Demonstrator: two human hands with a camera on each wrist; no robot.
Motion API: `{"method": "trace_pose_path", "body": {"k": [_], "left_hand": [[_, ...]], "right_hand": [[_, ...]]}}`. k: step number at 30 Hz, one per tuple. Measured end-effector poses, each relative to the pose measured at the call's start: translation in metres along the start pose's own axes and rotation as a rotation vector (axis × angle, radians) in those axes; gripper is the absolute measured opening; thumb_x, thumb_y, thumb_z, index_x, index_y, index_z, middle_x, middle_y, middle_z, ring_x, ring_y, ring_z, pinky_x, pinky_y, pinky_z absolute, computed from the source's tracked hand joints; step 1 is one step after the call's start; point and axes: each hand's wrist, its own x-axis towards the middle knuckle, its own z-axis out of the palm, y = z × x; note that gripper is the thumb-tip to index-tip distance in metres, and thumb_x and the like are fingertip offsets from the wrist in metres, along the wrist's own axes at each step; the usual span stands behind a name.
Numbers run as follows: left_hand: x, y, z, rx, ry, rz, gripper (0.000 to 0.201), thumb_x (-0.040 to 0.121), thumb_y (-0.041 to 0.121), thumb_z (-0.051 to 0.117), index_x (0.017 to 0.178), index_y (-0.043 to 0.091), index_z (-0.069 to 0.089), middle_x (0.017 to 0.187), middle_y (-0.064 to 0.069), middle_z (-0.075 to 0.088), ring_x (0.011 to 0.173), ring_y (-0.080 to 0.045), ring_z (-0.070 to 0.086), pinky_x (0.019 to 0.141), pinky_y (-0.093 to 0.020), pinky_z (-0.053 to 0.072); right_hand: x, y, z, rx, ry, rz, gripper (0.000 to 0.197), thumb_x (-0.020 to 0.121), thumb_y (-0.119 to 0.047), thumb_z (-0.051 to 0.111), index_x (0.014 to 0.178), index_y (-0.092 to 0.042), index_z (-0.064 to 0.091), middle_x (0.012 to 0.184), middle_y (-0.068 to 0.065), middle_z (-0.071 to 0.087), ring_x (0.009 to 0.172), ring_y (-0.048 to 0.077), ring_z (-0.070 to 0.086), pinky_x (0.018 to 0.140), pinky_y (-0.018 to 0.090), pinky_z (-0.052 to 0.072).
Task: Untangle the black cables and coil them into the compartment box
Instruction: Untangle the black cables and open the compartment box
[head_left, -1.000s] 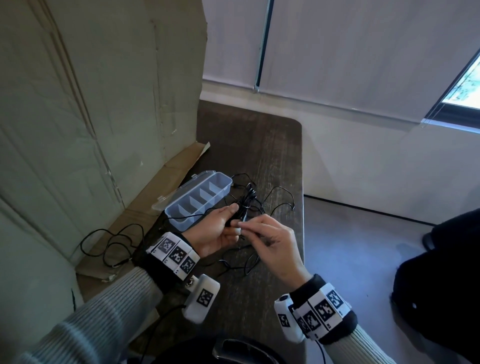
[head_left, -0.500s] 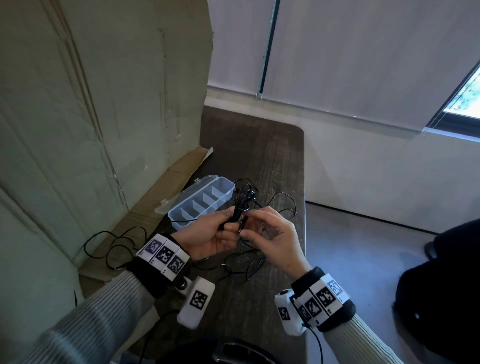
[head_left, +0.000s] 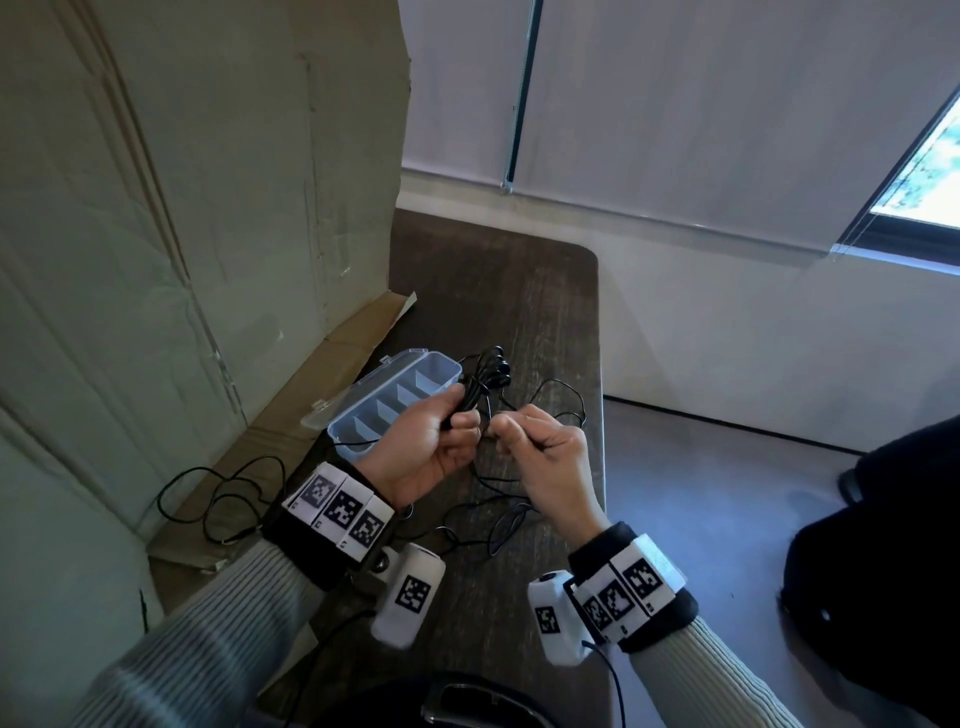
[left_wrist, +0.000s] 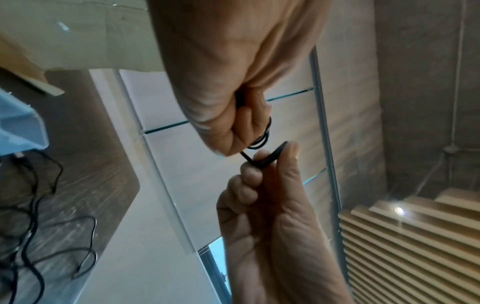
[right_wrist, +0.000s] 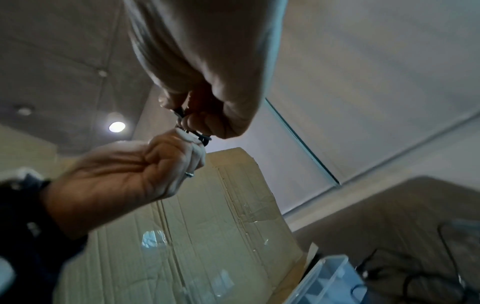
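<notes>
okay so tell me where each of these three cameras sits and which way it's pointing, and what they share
Head: worn on the head, looking forward and down at the table; both hands and sleeves show.
Left wrist: on the left wrist, looking along the left hand toward the wall and ceiling; the right hand shows below.
Right wrist: on the right wrist, looking up at cardboard.
Shared: all show both hands gripping the black cable and the compartment box.

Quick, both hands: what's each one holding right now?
Left hand: closed, gripping the bundle of black cables.
Right hand: closed, fingers pinching a strand of the same cables.
</notes>
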Motion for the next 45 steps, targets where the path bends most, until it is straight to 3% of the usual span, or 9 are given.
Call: {"method": "trace_pose_path", "body": {"k": [6,14,21,24,27,31,35,41,45], "left_hand": [[-0.002,0.001,0.001,0.237,-0.041,0.084,0.027,0.104,0.023,0.029,0.080,0.015,0.040,0.056,0.005,0.037,0.046,-0.005,0.024,0.048,-0.019,0.021],[0.000,-0.006,-0.005,0.555,-0.058,0.154,0.029,0.104,0.019,0.028,0.087,0.006,0.048,0.057,0.001,0.040,0.043,-0.006,0.029,0.042,-0.018,0.023],[0.003,-0.005,-0.011,0.715,-0.156,0.098,0.025,0.104,0.018,0.027,0.089,0.008,0.044,0.061,-0.003,0.037,0.043,-0.004,0.031,0.042,-0.015,0.026],[0.003,-0.005,-0.016,0.845,-0.229,0.091,0.025,0.104,0.019,0.029,0.085,0.012,0.043,0.062,-0.002,0.037,0.045,-0.006,0.031,0.045,-0.017,0.026],[0.006,-0.010,-0.022,1.008,-0.166,0.152,0.025,0.103,0.025,0.034,0.083,0.019,0.048,0.062,0.002,0.045,0.047,-0.005,0.039,0.048,-0.018,0.032],[0.008,-0.018,-0.028,1.301,-0.042,0.282,0.023,0.102,0.030,0.037,0.083,0.024,0.049,0.064,0.008,0.057,0.052,0.001,0.053,0.055,-0.019,0.043],[0.012,-0.024,-0.032,1.426,-0.022,0.330,0.030,0.102,0.033,0.035,0.094,0.011,0.053,0.072,0.000,0.063,0.066,-0.013,0.062,0.063,-0.035,0.049],[0.018,-0.036,-0.034,1.490,0.006,0.324,0.034,0.101,0.037,0.034,0.099,0.009,0.053,0.080,-0.009,0.068,0.073,-0.022,0.065,0.070,-0.045,0.049],[0.019,-0.035,-0.041,1.435,-0.028,0.280,0.031,0.101,0.038,0.035,0.098,0.013,0.053,0.080,-0.004,0.067,0.075,-0.017,0.067,0.070,-0.039,0.053]], "right_hand": [[0.002,-0.004,-0.004,0.278,0.069,0.349,0.034,0.087,-0.034,0.060,0.068,-0.007,0.068,0.056,0.004,0.054,0.049,0.009,0.047,0.050,0.016,0.041],[0.002,0.001,-0.010,0.211,-0.150,0.416,0.024,0.100,-0.010,0.047,0.084,-0.009,0.065,0.064,-0.009,0.060,0.057,0.001,0.051,0.055,0.012,0.043],[0.003,0.000,-0.028,0.101,-0.253,0.436,0.019,0.099,-0.013,0.048,0.091,-0.005,0.063,0.060,-0.011,0.054,0.055,0.006,0.042,0.051,0.018,0.033],[0.001,-0.002,-0.031,0.295,-0.186,0.496,0.017,0.091,-0.017,0.057,0.086,-0.002,0.064,0.063,-0.003,0.061,0.054,0.004,0.052,0.050,0.015,0.041],[-0.007,0.001,-0.028,0.582,-0.090,0.599,0.022,0.075,-0.020,0.068,0.089,-0.003,0.064,0.076,0.009,0.070,0.066,0.012,0.067,0.052,0.019,0.051],[-0.012,0.006,-0.026,0.766,-0.015,0.673,0.024,0.084,-0.012,0.059,0.103,0.001,0.063,0.086,0.013,0.069,0.070,0.015,0.068,0.058,0.021,0.055],[-0.013,0.010,-0.026,0.711,0.022,0.704,0.034,0.082,-0.026,0.065,0.102,0.001,0.068,0.091,0.013,0.071,0.075,0.015,0.067,0.063,0.020,0.055],[-0.015,0.019,-0.023,0.596,0.172,0.688,0.030,0.068,-0.013,0.077,0.091,0.006,0.072,0.092,0.019,0.074,0.078,0.018,0.071,0.064,0.019,0.056],[-0.015,0.025,-0.025,0.645,0.257,0.731,0.061,0.066,-0.003,0.079,0.120,-0.002,0.053,0.093,0.019,0.074,0.082,0.023,0.073,0.064,0.025,0.059]]}}
